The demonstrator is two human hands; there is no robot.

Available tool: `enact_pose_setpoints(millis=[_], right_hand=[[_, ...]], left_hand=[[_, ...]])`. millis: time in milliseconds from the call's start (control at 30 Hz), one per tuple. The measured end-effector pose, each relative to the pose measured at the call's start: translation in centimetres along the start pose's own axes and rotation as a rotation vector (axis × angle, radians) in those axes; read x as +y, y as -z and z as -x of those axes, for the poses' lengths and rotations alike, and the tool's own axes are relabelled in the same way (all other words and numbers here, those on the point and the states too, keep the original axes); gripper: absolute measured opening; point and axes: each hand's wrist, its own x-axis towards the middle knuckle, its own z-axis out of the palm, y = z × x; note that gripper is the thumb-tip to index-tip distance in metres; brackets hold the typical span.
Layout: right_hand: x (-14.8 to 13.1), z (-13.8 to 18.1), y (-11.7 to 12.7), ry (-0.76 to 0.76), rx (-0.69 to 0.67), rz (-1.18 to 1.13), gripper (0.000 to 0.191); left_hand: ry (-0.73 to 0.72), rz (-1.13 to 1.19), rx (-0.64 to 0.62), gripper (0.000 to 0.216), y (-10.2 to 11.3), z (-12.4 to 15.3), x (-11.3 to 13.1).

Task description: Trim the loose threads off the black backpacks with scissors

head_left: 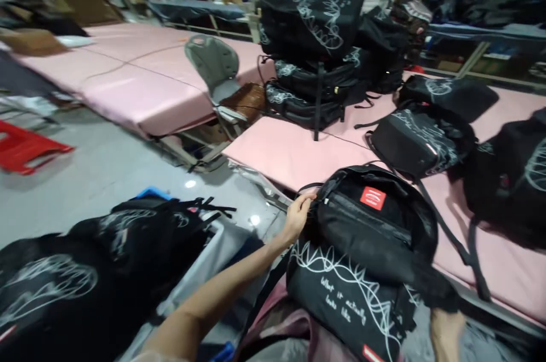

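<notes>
A black backpack [367, 242] with white scribbled lines and lettering on its front hangs open-topped over the near table edge, close to my body. Its dark inside and a red label show. My left hand [300, 215] is closed on the left rim of the opening, thumb and fingers pinching the edge. Low on the right side, my right hand [446, 328] touches the backpack, its fingers hidden behind the black fabric.
More black backpacks [422, 140] lie on the pink table [290, 151], and several form a stack [311, 20] farther back. At the lower left, a bin [200, 262] holds others. A grey chair [213, 63] and red plastic stool [29, 145] stand beyond.
</notes>
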Motion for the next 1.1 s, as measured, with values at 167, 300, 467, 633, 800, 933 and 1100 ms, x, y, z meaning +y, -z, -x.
enact_pose_setpoints(millis=[167, 300, 467, 633, 800, 933, 1100], right_hand=[[-3.3, -2.2, -1.8, 0.059, 0.159, -0.081, 0.043], [-6.7, -1.6, -2.3, 0.102, 0.087, -0.084, 0.046], [-6.8, -0.3, -2.1, 0.052, 0.169, -0.225, 0.044], [-5.7, -0.2, -1.2, 0.020, 0.229, -0.323, 0.039], [-5.5, -1.0, -0.1, 0.039, 0.257, -0.259, 0.040], [-4.5, -1.5, 0.0, 0.073, 0.162, -0.244, 0.048], [-3.3, -0.5, -1.3, -0.010, 0.049, -0.264, 0.055]], left_hand=[[-0.509, -0.068, -0.011, 0.024, -0.6, 2.4, 4.2], [-0.926, -0.280, -0.321, 0.023, -7.8, 3.1, 7.4], [-1.072, -0.629, -0.603, 0.030, -19.6, 4.4, 8.4], [-1.086, -0.707, -0.680, 0.023, -25.6, 5.5, 8.6], [-1.117, -0.737, -0.737, 0.021, -27.0, 4.7, 9.5], [-1.125, -0.763, -0.745, 0.020, -27.2, 4.1, 9.1], [-1.158, -0.679, -0.823, 0.011, -27.2, 2.6, 11.7]])
